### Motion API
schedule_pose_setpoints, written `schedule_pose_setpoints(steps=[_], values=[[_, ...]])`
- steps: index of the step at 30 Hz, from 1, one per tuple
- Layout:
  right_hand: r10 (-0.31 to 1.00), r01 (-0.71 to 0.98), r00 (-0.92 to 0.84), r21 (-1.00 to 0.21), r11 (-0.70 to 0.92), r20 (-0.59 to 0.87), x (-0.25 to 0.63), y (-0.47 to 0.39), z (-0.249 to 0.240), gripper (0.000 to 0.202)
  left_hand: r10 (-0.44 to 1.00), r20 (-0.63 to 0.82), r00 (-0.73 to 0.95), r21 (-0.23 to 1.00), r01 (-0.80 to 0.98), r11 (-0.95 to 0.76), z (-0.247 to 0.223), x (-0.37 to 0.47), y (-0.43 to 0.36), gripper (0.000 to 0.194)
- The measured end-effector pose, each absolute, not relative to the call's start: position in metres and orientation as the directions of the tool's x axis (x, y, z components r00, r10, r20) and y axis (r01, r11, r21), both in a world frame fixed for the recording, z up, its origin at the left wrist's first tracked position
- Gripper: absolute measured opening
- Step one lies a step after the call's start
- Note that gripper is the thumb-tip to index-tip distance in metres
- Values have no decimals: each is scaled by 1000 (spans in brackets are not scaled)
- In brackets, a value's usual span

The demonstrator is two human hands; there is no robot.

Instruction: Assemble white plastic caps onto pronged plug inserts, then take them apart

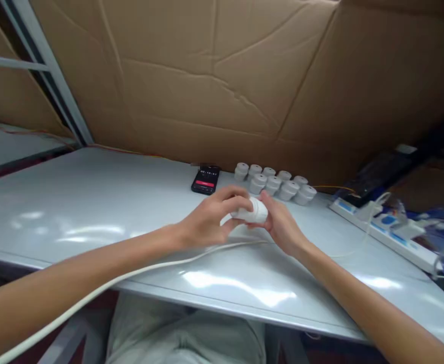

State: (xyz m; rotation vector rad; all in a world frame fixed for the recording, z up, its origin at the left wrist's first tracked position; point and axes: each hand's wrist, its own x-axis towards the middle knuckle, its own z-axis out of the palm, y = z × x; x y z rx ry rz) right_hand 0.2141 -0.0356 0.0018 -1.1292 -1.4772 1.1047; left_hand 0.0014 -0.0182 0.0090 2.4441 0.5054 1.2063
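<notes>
A small white cylindrical device [259, 212] is held on its side between my two hands, just above the table. The fingers and thumb of my left hand [216, 215] close round its left end. My right hand [282, 225] grips the other end, the thumb on top. Its exact kind does not show. Behind my hands stand several similar white cylinders [273, 184] upright in two rows, each with a small dark mark on top.
Left of the cylinders a black phone [206, 180] shows a running timer. A white power strip [387, 232] with plugs lies on the right. A white cable [142, 270] crosses the grey table [93, 202] under my hands. Cardboard [187, 91] walls the back.
</notes>
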Motion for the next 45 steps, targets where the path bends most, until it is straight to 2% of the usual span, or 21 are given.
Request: schedule_pose_setpoints(steps=[3,5,9,12,16,19,22,26,30,33,35,37,41,45], values=[[987,11,-138,-996,86,84,213,-37,0,54,441,687,577,424,175,-889,12,-2,-13,17],[981,33,-119,-987,156,151,212,-39,0,51,469,671,575,456,179,-872,15,-4,-11,26],[924,104,-50,-918,383,380,212,-42,0,37,639,573,514,674,148,-724,23,-7,-12,36],[837,156,-74,-823,547,542,213,-41,-3,36,731,448,514,812,108,-574,28,-8,-13,40],[675,317,-198,-605,730,711,219,-39,-9,38,777,238,582,944,51,-327,31,-9,-9,41],[488,466,-309,-317,826,817,222,-40,-7,36,787,53,614,987,87,-134,30,-7,-8,52],[326,526,-412,-70,847,851,223,-42,-1,39,785,-110,610,992,112,51,29,-6,-9,58],[219,488,-485,54,871,847,224,-44,4,46,735,-260,626,963,112,246,33,-5,-10,53],[122,395,-540,123,910,833,224,-46,4,45,682,-350,642,926,127,356,39,-4,-9,43],[139,404,-559,122,907,817,223,-47,4,44,671,-362,647,924,154,350,37,-6,-8,44],[192,443,-523,73,894,830,222,-47,5,42,688,-310,656,948,155,279,33,-6,-8,50],[288,485,-456,-37,874,842,221,-47,5,41,716,-207,666,978,119,171,29,-6,-7,54],[522,473,-330,-341,813,787,217,-49,2,42,810,19,586,1000,-7,-19,23,-1,-8,44],[569,467,-274,-410,784,775,212,-54,0,40,856,121,502,993,-48,-112,25,3,-11,40]])
